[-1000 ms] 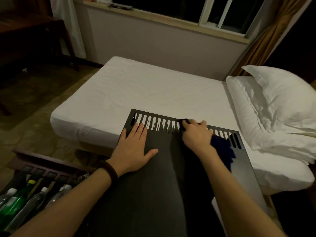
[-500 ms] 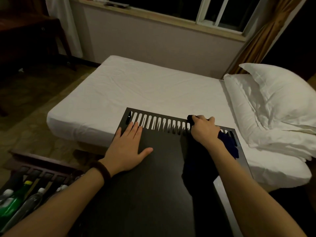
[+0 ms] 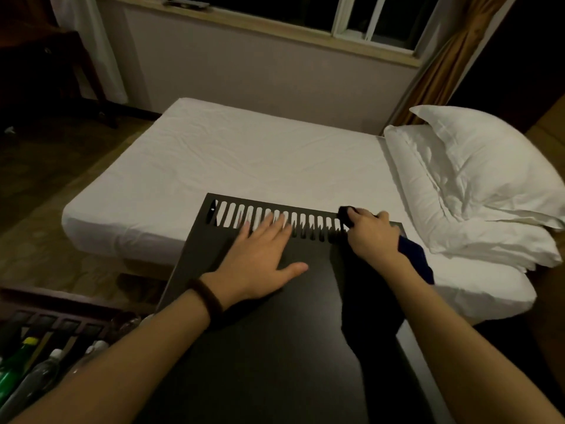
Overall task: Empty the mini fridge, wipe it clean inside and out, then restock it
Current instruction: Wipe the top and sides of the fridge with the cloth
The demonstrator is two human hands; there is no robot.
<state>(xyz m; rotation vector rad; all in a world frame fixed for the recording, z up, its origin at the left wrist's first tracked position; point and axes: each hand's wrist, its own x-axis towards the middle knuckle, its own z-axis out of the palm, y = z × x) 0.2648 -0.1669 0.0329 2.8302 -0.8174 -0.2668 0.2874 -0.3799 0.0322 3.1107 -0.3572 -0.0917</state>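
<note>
The mini fridge (image 3: 275, 347) is mid outside-wipe: your right hand (image 3: 371, 237) clutches the cloth (image 3: 415, 258) at upper-right vents, left hand (image 3: 260, 258) flat, bottles (image 3: 27, 371) lower left unstocked.

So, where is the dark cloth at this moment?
In the head view the dark cloth is right of centre, gripped by the right hand at the slotted far edge of the black fridge top, near the pillows.

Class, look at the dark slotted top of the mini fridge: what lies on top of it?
On the fridge top the left hand rests flat, and the right hand grips a dark cloth at the slots. The surface under hands and cloth is hidden.
</note>
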